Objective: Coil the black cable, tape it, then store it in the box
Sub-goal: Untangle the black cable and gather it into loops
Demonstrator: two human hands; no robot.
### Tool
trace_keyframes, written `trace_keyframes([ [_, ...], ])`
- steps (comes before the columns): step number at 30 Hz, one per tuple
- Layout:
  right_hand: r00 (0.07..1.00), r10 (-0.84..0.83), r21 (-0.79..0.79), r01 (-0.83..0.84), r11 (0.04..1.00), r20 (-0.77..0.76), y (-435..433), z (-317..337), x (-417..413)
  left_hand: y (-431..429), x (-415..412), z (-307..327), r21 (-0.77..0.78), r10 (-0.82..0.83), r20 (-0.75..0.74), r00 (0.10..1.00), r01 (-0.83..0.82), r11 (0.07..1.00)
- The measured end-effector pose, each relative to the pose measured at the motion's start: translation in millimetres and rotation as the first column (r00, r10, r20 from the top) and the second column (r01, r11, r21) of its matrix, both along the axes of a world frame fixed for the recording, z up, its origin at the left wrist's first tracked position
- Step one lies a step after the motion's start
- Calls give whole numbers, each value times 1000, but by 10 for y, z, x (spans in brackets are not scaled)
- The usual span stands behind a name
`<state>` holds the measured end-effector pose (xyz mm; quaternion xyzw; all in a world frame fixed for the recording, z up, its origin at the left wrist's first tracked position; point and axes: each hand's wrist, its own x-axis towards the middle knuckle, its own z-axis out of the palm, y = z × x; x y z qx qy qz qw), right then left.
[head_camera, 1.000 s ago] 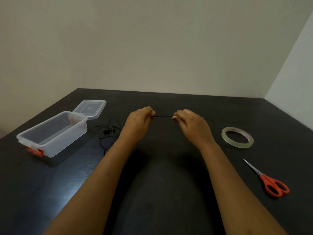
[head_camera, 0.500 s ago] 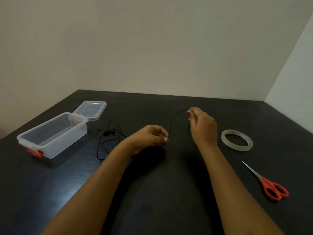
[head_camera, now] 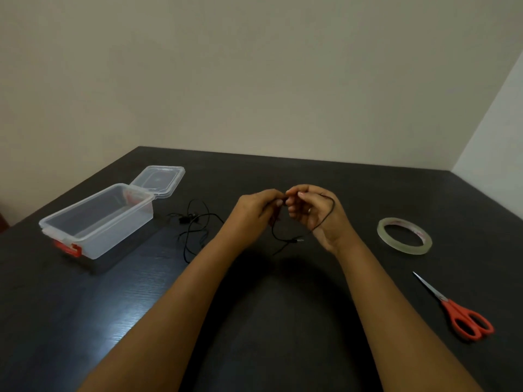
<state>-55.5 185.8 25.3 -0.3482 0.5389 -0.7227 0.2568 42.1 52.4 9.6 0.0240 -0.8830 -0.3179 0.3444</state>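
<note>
Both hands meet above the table [head_camera: 283, 321]: the left hand [head_camera: 254, 210] and right hand [head_camera: 314, 213] each pinch the cable [head_camera: 329, 215] at touching fingertips, apparently so a loop can hang round the right hand's back and be gathered into a coil, while the rest trails left in a loose tangle beside the box [head_camera: 96, 222], which stands open, lid back, ready to receive it. Tape [head_camera: 404, 236] and scissors [head_camera: 458, 309] wait on the right, within reach. Black cable on dark table is hard to follow; the pinch itself is hidden by curled fingers, and how many loops exist I cannot tell.
</note>
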Motion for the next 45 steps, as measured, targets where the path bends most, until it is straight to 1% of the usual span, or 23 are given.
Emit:
trace_keyframes([
  [4,998,-34,-75,38,996,57,42,-7,-74,11,-4,30,292,-90,106,990,56,955],
  [6,999,5,-78,-1,997,51,35,-18,-79,55,-34,15,362,-156,166,974,87,928],
  [9,999,42,-53,-41,998,15,13,-28,-55,96,-21,34,507,-220,127,967,127,852],
  [11,1000,4,-50,-3,999,12,24,-17,-58,58,9,81,532,-200,112,973,112,839],
  [13,997,-68,-69,70,995,36,60,-2,-99,-11,27,109,477,-140,154,978,50,877],
  [16,973,-183,-106,199,974,142,138,23,-201,-126,55,120,476,-37,162,986,-46,878],
  [18,955,-227,-90,247,965,190,168,9,-253,-170,64,126,550,-6,140,990,-73,832],
  [20,956,-220,-52,234,971,192,169,-24,-277,-159,55,116,637,2,130,992,-85,766],
  [23,965,-219,48,214,976,146,180,-60,-319,-122,43,110,793,-23,98,995,-64,606],
  [25,936,-300,94,287,953,184,193,-68,-376,-126,51,123,876,-51,57,997,-25,482],
  [26,907,-368,117,350,929,206,196,-69,-389,-125,57,130,896,-67,49,997,-15,445],
  [27,869,-460,151,437,886,181,193,-75,-392,-115,62,134,905,-86,49,995,-8,425],
  [29,795,-603,190,603,774,-66,157,-83,-348,-69,59,131,915,-141,45,989,16,403],
  [30,779,-587,158,622,767,-220,121,-84,-300,-37,56,135,919,-180,38,983,36,392],
  [31,784,-515,128,583,802,-345,73,-78,-225,4,53,145,922,-226,24,974,66,381],
  [34,807,-232,166,374,912,-542,-103,-119,-3,106,59,202,923,-350,-83,933,205,327],
  [36,856,-114,227,259,939,-504,-192,-157,136,137,53,236,924,-340,-199,919,292,249],
  [38,919,-32,312,165,936,-392,-244,-179,256,133,48,251,919,-236,-290,927,339,200],
  [39,921,14,367,141,920,-389,-255,-177,297,116,40,245,919,-166,-323,932,351,180],
  [41,861,136,479,135,868,-489,-281,-164,339,55,9,206,926,-25,-344,939,344,154],
  [42,821,202,525,135,840,-534,-295,-160,360,20,-9,178,936,39,-315,948,304,176],
  [43,788,258,567,136,813,-559,-310,-156,378,-15,-24,149,943,103,-254,962,222,249],
  [45,748,344,633,130,763,-568,-307,-127,400,-76,-32,82,851,199,-120,973,-3,525],
])
